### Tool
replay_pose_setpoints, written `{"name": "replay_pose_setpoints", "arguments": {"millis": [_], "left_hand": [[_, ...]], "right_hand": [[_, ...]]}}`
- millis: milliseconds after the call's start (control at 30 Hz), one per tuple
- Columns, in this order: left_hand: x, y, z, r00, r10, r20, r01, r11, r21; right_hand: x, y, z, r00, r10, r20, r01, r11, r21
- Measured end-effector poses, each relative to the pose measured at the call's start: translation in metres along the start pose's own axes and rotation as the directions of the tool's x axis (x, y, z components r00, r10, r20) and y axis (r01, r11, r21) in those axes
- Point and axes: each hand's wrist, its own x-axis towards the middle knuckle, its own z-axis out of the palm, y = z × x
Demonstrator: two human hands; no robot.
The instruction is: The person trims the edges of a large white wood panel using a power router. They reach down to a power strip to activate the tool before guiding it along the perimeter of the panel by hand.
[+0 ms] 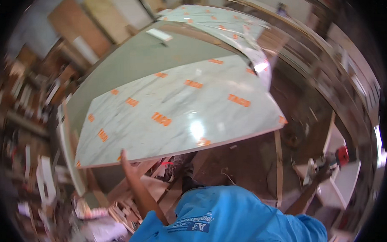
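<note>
A large white board with grey marble veining lies under a film with orange printing, its front edge towards me. At that front edge is my left hand, a finger or thumb showing on top and the rest hidden below, so it seems to grip the board. Out to the right, away from the board, my right hand is closed round a hand-held power tool with a red end. Blur hides the tool's exact kind. White pieces of board stand just beyond and below it.
The marble board rests on a wide greenish tabletop carrying a small white block. Another sheet with orange-printed film lies at the back, its loose film hanging rightward. Wooden panels lean behind; offcuts pile at lower left.
</note>
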Motion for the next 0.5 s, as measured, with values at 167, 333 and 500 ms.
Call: {"name": "replay_pose_setpoints", "arguments": {"millis": [167, 333, 500], "left_hand": [[0.178, 0.08, -0.024, 0.98, -0.19, -0.065, 0.198, 0.964, 0.18], [0.336, 0.121, 0.033, 0.94, -0.334, -0.074, 0.332, 0.837, 0.436], [0.404, 0.187, 0.08, 0.971, 0.17, -0.166, -0.076, 0.883, 0.462]], "right_hand": [[-0.101, -0.103, -0.029, 0.998, -0.034, -0.057, 0.035, 0.999, 0.013], [-0.117, -0.181, -0.062, 0.993, 0.057, -0.099, -0.061, 0.997, -0.04], [-0.136, -0.196, -0.072, 0.988, -0.126, -0.095, 0.113, 0.985, -0.127]]}}
